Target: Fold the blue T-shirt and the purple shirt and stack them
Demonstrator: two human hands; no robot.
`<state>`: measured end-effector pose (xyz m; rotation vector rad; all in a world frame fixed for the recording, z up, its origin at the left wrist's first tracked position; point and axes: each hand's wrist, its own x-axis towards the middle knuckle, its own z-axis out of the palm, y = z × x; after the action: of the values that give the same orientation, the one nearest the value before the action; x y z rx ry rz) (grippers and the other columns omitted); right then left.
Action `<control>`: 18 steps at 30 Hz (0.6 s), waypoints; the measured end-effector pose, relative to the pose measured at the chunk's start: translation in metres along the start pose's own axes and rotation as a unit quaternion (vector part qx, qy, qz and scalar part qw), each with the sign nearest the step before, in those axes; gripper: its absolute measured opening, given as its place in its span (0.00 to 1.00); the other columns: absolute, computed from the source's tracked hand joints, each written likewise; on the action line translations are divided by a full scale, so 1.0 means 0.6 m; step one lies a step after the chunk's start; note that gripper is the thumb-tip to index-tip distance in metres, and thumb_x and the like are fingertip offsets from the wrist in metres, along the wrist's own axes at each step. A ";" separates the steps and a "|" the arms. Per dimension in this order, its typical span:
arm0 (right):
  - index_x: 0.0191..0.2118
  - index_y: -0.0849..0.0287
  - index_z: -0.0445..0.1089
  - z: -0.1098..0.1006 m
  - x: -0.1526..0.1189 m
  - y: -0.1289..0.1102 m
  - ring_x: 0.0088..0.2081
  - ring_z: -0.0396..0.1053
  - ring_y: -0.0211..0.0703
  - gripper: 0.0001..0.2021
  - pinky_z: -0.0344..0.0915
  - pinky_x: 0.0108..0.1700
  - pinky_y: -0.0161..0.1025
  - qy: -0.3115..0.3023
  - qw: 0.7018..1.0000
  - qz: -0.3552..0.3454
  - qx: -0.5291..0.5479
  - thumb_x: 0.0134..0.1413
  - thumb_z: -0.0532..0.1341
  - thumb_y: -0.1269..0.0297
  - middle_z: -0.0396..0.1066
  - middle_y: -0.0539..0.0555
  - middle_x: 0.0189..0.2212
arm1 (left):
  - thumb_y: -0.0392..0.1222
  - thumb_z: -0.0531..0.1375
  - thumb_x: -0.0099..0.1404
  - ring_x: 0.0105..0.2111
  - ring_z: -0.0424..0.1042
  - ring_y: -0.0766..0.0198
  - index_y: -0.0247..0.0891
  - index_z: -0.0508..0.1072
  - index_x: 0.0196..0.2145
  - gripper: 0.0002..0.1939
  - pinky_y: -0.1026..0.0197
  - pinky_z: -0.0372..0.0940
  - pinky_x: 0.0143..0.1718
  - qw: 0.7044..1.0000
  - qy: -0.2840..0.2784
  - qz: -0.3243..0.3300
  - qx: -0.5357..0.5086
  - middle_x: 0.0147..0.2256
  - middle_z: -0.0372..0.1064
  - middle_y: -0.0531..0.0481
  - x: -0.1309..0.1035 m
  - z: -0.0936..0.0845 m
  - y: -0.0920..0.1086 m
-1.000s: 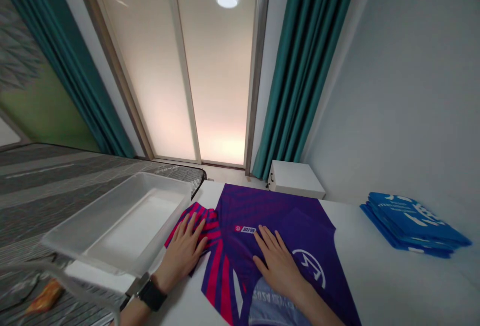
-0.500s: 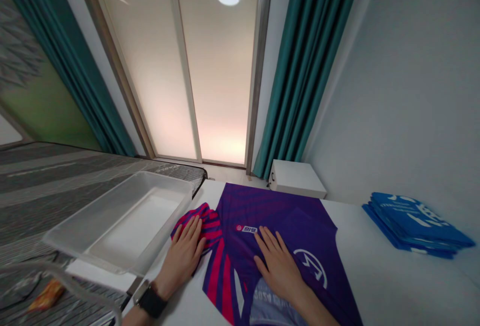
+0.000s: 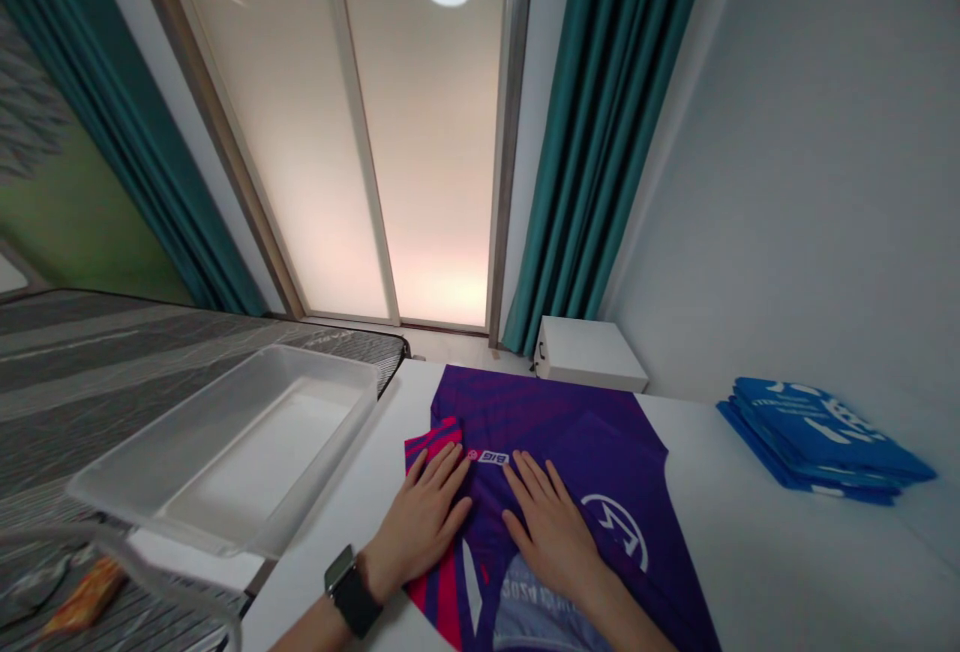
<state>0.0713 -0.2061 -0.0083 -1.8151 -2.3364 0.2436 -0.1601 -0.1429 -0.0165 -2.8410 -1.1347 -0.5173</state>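
A purple shirt [image 3: 547, 412] with pink stripes, a small BIG label and a white round logo lies spread on the white table [image 3: 352, 492]. Its striped sleeve [image 3: 435, 435] is folded inward over the body at the left. My left hand [image 3: 424, 512], with a dark watch on the wrist, rests flat on that sleeve, fingers spread. Flat on the shirt's middle, just right of the label, is my right hand [image 3: 555, 527], its fingers apart. Neither hand grips the cloth.
An open clear plastic bin [image 3: 240, 452] sits to the left, beside a grey striped bed [image 3: 150, 352]. Folded blue cloths [image 3: 825, 442] are stacked at the right of the table. A low white cabinet [image 3: 589, 352] stands beyond the far edge.
My left hand has moved right, and the striped sleeve that stuck out at the left now lies folded in on the shirt. My right hand stays in about the same place on the shirt.
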 end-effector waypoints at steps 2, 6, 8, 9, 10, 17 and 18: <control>0.69 0.57 0.48 0.000 0.000 0.001 0.69 0.39 0.48 0.29 0.35 0.69 0.54 0.001 1.000 -0.002 0.004 0.67 0.44 0.52 0.42 0.55 0.69 | 0.48 0.46 0.73 0.62 0.57 0.56 0.44 0.59 0.64 0.24 0.47 0.54 0.62 0.999 0.006 -0.025 -0.029 0.63 0.59 0.47 0.003 -0.007 -0.014; 0.68 0.56 0.49 -0.003 0.000 -0.001 0.69 0.40 0.49 0.28 0.36 0.69 0.54 0.004 1.000 0.000 0.014 0.67 0.46 0.53 0.43 0.54 0.69 | 0.43 0.46 0.72 0.53 0.66 0.55 0.41 0.67 0.56 0.20 0.48 0.61 0.55 0.988 0.050 -0.131 -0.064 0.53 0.69 0.43 0.009 -0.019 -0.073; 0.68 0.56 0.50 -0.005 0.000 -0.002 0.69 0.40 0.49 0.28 0.36 0.69 0.54 0.005 1.000 0.001 0.017 0.67 0.46 0.53 0.43 0.54 0.69 | 0.42 0.48 0.70 0.49 0.68 0.53 0.39 0.71 0.52 0.18 0.48 0.63 0.51 0.981 0.053 -0.175 -0.065 0.48 0.70 0.42 0.007 -0.018 -0.101; 0.68 0.56 0.50 -0.006 0.000 -0.003 0.69 0.40 0.48 0.28 0.36 0.69 0.54 0.003 1.000 0.001 0.017 0.67 0.46 0.53 0.43 0.54 0.69 | 0.43 0.49 0.69 0.48 0.68 0.53 0.39 0.72 0.49 0.16 0.48 0.63 0.50 0.979 0.052 -0.188 -0.064 0.46 0.70 0.43 0.005 -0.016 -0.111; 0.68 0.57 0.50 -0.007 0.000 -0.003 0.69 0.40 0.48 0.28 0.36 0.69 0.53 0.000 1.000 0.002 0.015 0.67 0.46 0.53 0.43 0.54 0.69 | 0.43 0.50 0.69 0.47 0.68 0.53 0.39 0.72 0.47 0.15 0.48 0.63 0.50 0.977 0.053 -0.196 -0.063 0.45 0.70 0.43 0.003 -0.013 -0.118; 0.69 0.57 0.48 -0.005 0.000 -0.003 0.69 0.38 0.48 0.28 0.35 0.69 0.53 -0.008 1.000 0.005 0.007 0.67 0.44 0.52 0.42 0.54 0.69 | 0.46 0.52 0.67 0.41 0.67 0.53 0.40 0.70 0.34 0.11 0.50 0.62 0.44 0.978 0.059 -0.181 -0.090 0.39 0.70 0.45 -0.005 -0.001 -0.123; 0.69 0.56 0.48 -0.004 0.000 -0.002 0.69 0.38 0.47 0.28 0.35 0.69 0.53 -0.006 1.000 0.003 0.008 0.67 0.44 0.52 0.43 0.54 0.69 | 0.46 0.52 0.68 0.40 0.68 0.53 0.40 0.70 0.33 0.11 0.51 0.62 0.43 0.976 0.056 -0.184 -0.100 0.37 0.70 0.46 -0.004 -0.002 -0.123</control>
<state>0.0704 -0.2061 -0.0059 -1.8189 -2.3303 0.2739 -0.2117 -0.0908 -0.0223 -2.7177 -1.6837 -0.8433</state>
